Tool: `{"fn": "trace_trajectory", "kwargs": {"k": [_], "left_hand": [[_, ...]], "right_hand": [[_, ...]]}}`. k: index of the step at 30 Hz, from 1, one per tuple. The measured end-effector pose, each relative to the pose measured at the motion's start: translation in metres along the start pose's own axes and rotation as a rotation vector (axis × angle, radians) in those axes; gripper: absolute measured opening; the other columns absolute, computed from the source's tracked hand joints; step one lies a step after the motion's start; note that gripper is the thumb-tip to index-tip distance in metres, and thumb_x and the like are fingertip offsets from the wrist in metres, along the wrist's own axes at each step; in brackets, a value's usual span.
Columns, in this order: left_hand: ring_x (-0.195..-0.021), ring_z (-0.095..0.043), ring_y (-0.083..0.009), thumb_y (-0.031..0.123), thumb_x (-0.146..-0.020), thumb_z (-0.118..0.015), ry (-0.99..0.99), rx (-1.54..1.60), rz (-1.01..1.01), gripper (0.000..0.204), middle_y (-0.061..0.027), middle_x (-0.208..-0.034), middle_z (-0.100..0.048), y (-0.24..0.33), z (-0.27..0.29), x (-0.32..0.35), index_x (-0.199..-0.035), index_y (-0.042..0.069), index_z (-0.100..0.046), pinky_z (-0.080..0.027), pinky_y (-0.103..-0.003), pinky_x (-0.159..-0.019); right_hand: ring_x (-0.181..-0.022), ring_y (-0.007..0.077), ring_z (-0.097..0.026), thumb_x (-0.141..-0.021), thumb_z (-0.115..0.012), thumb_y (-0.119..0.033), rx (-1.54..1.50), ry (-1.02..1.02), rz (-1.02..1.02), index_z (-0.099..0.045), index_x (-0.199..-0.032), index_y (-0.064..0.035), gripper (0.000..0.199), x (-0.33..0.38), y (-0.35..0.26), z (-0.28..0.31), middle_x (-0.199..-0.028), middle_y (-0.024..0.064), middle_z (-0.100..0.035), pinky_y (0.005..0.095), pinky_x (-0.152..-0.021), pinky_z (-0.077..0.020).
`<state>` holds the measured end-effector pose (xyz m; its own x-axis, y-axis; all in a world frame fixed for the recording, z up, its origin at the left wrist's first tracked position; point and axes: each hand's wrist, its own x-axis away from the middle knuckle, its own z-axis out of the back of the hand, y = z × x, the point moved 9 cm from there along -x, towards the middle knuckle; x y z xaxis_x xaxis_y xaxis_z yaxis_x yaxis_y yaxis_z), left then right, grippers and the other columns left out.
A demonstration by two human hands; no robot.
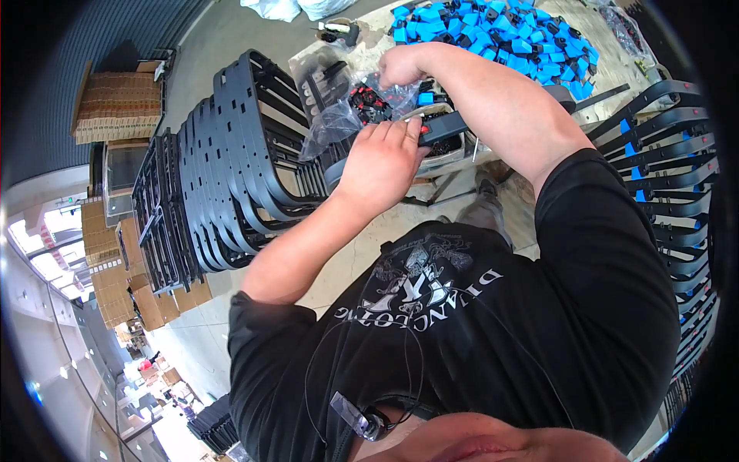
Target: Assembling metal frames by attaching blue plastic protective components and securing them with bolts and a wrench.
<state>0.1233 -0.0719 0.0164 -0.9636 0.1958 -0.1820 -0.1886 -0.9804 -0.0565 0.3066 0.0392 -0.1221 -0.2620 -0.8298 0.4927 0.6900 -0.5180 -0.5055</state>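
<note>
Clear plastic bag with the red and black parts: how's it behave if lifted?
Clear plastic bag: likely floppy, since its thin film lies crumpled. Probably sags where the small red and black parts are heaped. Those might shift or spill, as they look loose.

Ribbed wall: dark blue-grey, I have it at ten o'clock.
Flat cardboard: also ten o'clock, brown sheets piled near that wall.
Windows: bright, at nine o'clock on my feed.
Brown cartons: nine o'clock too, nearer me than the windows.
Ceiling lights: small, white, toward eight o'clock.
Dark stack: seven o'clock; I cannot tell its contents.
White bags: between eleven and twelve, cropped by my view's top edge.
</note>
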Motion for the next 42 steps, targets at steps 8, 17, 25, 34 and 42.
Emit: {"fn": "trace_trajectory", "kwargs": {"k": [8,17,25,34,42], "left_hand": [[-0.082,-0.068,-0.0374,0.032,-0.075,-0.08,0.063,0.191,0.48,0.04,-0.0158,-0.087,-0.068,-0.069,-0.008,0.076,-0.1,0.005,-0.064,-0.055,-0.047,-0.074],[-0.075,-0.066,-0.0367,0.02,-0.071,-0.076,0.162,0.242,0.303,0.022,-0.0124,-0.078,-0.065,-0.045,0.007,0.119,-0.082,0.008,-0.06,-0.053,-0.048,-0.069],[-0.073,-0.065,-0.0377,0.02,-0.065,-0.078,0.191,0.261,0.079,0.024,-0.0143,-0.073,-0.063,0.059,0.036,0.085,-0.073,0.008,-0.059,-0.053,-0.046,-0.066],[-0.072,-0.064,-0.0399,0.018,-0.061,-0.081,0.228,0.214,0.022,0.025,-0.0161,-0.072,-0.064,0.174,0.074,0.107,-0.075,0.008,-0.063,-0.052,-0.047,-0.064],[-0.07,-0.063,-0.0391,0.015,-0.061,-0.08,0.192,0.228,-0.033,0.024,-0.0143,-0.073,-0.063,0.301,0.1,0.091,-0.077,0.007,-0.065,-0.052,-0.045,-0.064]], "right_hand": [[-0.089,0.0319,-0.071,-0.081,-0.069,-0.039,0.068,0.166,0.001,-0.075,-0.106,-0.0019,0.045,0.012,0.009,0.018,-0.101,0.019,-0.074,0.0448,-0.077,-0.0563],[-0.097,0.038,-0.07,-0.079,-0.063,-0.035,0.031,0.414,-0.046,-0.077,-0.096,0.0005,0.042,0.107,-0.057,-0.027,-0.104,0.0255,-0.071,0.0461,-0.089,-0.0557],[-0.096,0.0395,-0.07,-0.082,-0.065,-0.029,-0.19,0.662,-0.097,-0.073,-0.097,-0.0004,0.033,0.273,-0.014,-0.047,-0.101,0.0241,-0.072,0.0467,-0.085,-0.0552],[-0.089,0.037,-0.066,-0.09,-0.067,-0.036,-0.049,1.185,-0.124,-0.064,-0.105,-0.0036,0.035,0.632,0.071,-0.106,-0.091,0.0177,-0.066,0.0447,-0.079,-0.0523],[-0.07,0.0192,-0.052,-0.103,-0.052,-0.034,-0.881,1.451,-0.161,-0.062,-0.087,0.0005,0.04,0.766,0.197,-0.335,-0.073,0.0095,-0.057,0.036,-0.069,-0.0453]]}}
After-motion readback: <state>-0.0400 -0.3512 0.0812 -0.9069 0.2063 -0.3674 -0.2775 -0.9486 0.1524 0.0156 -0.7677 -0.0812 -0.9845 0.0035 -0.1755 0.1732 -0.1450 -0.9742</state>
